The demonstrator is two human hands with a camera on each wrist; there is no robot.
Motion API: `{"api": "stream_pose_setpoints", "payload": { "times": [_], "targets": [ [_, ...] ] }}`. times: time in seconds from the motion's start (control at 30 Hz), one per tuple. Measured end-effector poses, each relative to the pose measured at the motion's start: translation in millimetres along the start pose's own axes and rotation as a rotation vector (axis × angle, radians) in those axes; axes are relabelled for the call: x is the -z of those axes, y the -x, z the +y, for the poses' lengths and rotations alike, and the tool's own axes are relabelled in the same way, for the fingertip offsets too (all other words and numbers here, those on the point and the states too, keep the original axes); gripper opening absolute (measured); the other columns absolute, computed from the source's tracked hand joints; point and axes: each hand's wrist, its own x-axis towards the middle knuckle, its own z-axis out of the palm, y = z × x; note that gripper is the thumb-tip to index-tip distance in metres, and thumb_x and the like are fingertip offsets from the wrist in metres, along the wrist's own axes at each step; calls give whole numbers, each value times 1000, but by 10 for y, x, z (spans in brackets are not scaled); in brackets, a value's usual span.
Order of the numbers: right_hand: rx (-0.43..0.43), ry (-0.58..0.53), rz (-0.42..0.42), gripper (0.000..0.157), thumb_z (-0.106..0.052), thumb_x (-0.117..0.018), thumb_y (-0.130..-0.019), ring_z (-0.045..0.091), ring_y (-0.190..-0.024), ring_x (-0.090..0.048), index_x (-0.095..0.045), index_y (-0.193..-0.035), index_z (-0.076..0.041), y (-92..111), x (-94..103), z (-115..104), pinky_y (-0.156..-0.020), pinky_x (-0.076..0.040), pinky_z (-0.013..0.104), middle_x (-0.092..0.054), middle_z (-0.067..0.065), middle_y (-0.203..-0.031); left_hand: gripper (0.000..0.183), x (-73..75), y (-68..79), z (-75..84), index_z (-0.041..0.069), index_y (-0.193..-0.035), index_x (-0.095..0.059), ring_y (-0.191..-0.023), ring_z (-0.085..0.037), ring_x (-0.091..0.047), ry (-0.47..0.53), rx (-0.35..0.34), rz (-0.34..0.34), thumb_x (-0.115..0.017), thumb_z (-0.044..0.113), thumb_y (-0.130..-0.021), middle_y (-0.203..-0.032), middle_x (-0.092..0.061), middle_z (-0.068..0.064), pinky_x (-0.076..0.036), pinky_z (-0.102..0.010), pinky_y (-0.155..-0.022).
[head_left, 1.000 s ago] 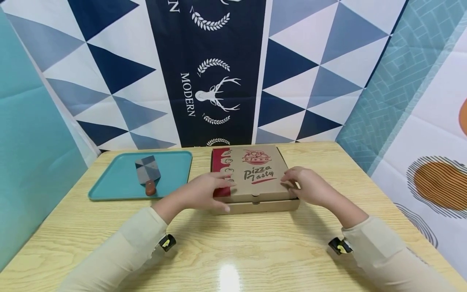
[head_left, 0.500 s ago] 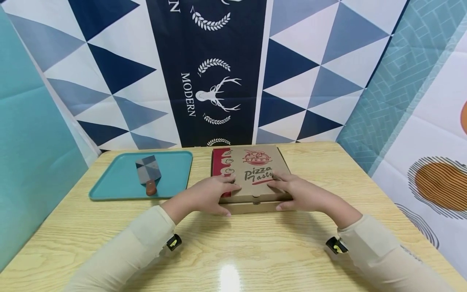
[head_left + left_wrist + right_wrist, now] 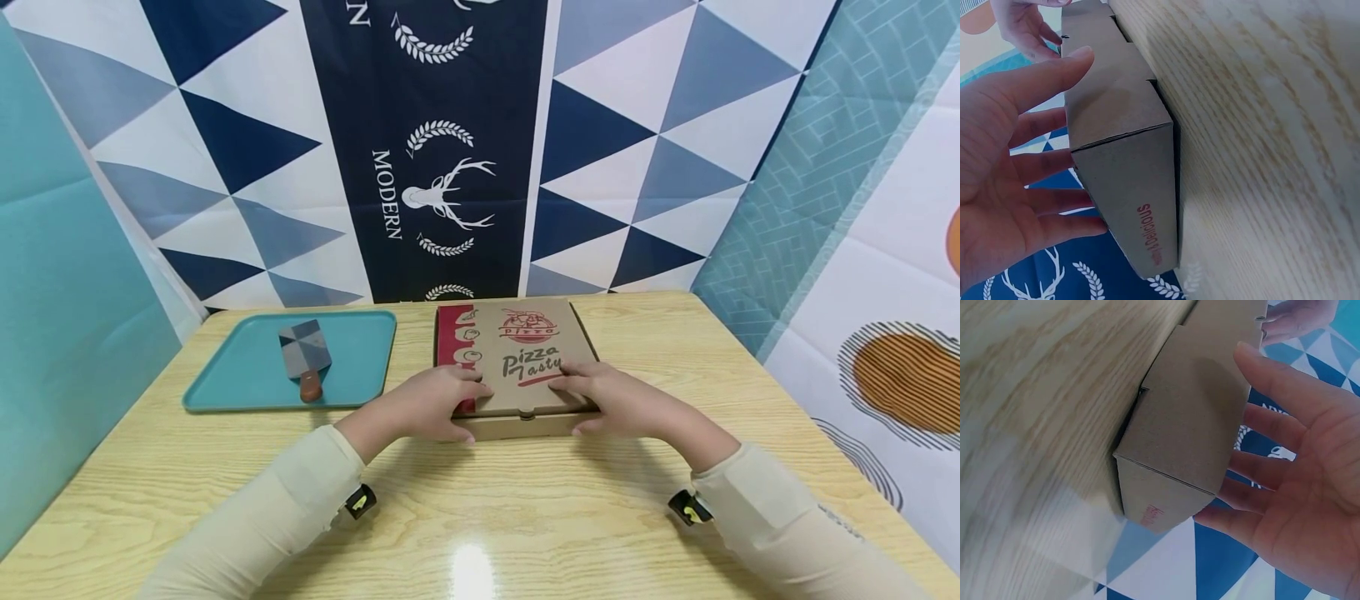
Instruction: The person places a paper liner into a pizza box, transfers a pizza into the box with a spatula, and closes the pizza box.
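Observation:
A closed cardboard pizza box [image 3: 525, 321], tan with a red strip on its left, lies flat on the table. My left hand [image 3: 427, 404] rests its extended fingers on the front left of the lid, thumb down by the front wall. At the front right, my right hand [image 3: 622, 404] touches the lid in the same manner. Up close in the left wrist view, the fingers [image 3: 1054, 165] lie along the box's [image 3: 1125, 187] upper edge and the thumb is straight. The right wrist view has spread fingers [image 3: 1254, 469] against the box [image 3: 1191, 412].
On the left of the wooden table [image 3: 525, 517] is a teal tray [image 3: 240, 367]. A flat metal spatula [image 3: 303, 350] with a brown handle lies on it. A patterned cloth backdrop [image 3: 442, 167] stands behind the table, with more cloth at both sides.
My right hand has moved left from the box's right edge onto the front of the lid. The left hand has shifted slightly right. The box stays in place.

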Motion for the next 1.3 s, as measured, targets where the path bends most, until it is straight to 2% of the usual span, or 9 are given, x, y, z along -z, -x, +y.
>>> {"api": "stream_pose_setpoints", "payload": {
  "times": [0.37,0.57,0.9,1.1,1.3],
  "targets": [
    [6,27,23,57,-14,-82,-78,46,-122,-50,-61,-129,0,-10,-29,1,-99,-43,56,-52,31,-133,55,-49,-17,-14,11,-130,-63,-128,-26,-50,-6,-32,28,-78,37,-83,-137,-56,-11,-40,-39,-107],
    [20,51,56,50,-7,-80,-79,44,-118,-54,-63,-125,1,-30,-48,6,-97,-46,54,-58,28,-126,49,-57,-19,1,13,-130,-64,-130,-27,-48,1,-14,29,-75,33,-86,-138,-55,-11,-39,-40,-108],
    [59,64,73,47,-6,-81,-77,36,-109,-60,-65,-121,2,-71,-61,6,-92,-50,49,-64,19,-119,48,-52,-39,-11,13,-130,-65,-131,-26,-47,29,-4,26,-76,30,-86,-139,-55,-11,-39,-41,-108],
    [38,64,57,46,-5,-82,-77,34,-109,-61,-66,-119,2,-104,-62,24,-92,-50,48,-65,17,-117,46,-31,-75,-43,11,-127,-67,-130,-25,-50,39,-23,37,-77,28,-85,-136,-58,-10,-40,-41,-107],
    [15,44,51,45,-4,-82,-77,36,-112,-60,-66,-119,2,-157,-57,46,-94,-49,50,-65,19,-119,46,-33,-101,-90,13,-127,-67,-130,-23,-49,48,8,39,-77,30,-85,-137,-57,-9,-40,-41,-107]
  ]
}}
